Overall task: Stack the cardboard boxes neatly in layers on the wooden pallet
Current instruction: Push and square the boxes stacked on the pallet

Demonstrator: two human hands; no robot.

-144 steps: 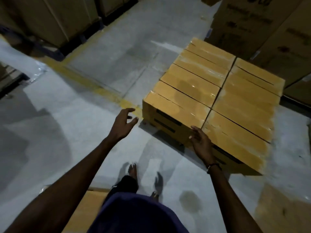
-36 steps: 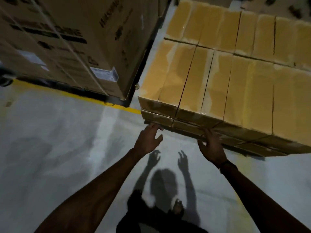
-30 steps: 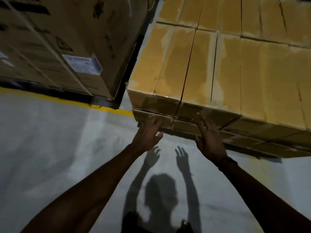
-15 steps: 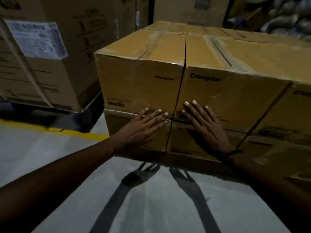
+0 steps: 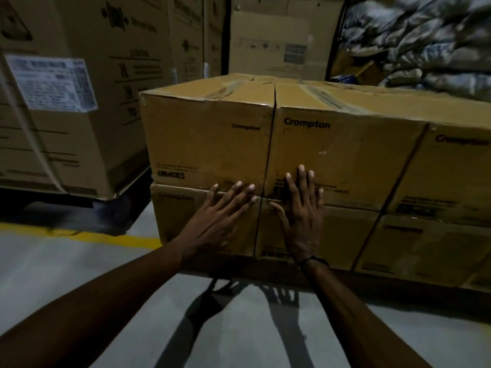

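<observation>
Brown cardboard boxes marked "Crompton" stand in two layers straight ahead. The upper left box [image 5: 207, 139] sits on the lower left box [image 5: 183, 221]; the upper middle box [image 5: 342, 152] sits on another lower box [image 5: 342, 235]. My left hand [image 5: 218, 224] lies flat with straight fingers on the front of the lower left box, fingertips at the seam between the layers. My right hand [image 5: 305, 216] lies flat on the lower middle box, fingers reaching up onto the upper box. The pallet under the stack is lost in shadow.
A tall carton [image 5: 79, 102] with a white label stands close on the left on a dark base. A yellow floor line [image 5: 79, 236] runs toward the stack. More cartons [image 5: 276, 43] stand behind, and grey sacks [image 5: 425, 49] are piled at the back right. Grey concrete floor [image 5: 239, 328] lies below.
The view dropped from above the stack to level with its front. Both hands went from the bottom edge of the boxes to lying flat on their front faces.
</observation>
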